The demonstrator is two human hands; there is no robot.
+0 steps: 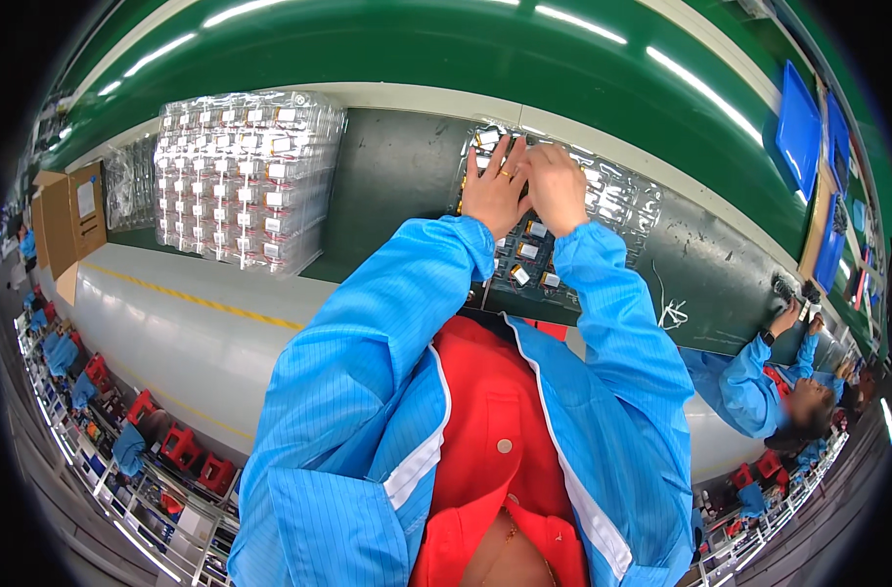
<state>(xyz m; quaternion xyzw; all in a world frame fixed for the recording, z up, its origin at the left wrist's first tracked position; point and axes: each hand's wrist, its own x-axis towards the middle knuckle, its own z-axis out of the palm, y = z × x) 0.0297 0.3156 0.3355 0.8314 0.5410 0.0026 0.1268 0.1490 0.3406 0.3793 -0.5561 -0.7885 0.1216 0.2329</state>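
A clear plastic blister tray [617,196] lies on the dark bench in front of me, its pockets partly filled with small white-labelled pieces that look like pouch battery cells [528,250]. Over the tray's left part rests my left hand [493,194], fingers stretched out and apart, with a ring on one of them. Close beside it, my right hand [557,186] is closed, fingertips pinched down near the left thumb and index finger. Whatever sits in that pinch is hidden by the fingers. More cells show below both hands, some lying askew.
To the left stands a tall stack of filled clear trays [236,186], with a cardboard box [69,210] beyond it. White wires [672,313] lie on the bench at right. Farther right a co-worker [774,382] in blue handles small parts. Blue bins [798,132] stand at the far right.
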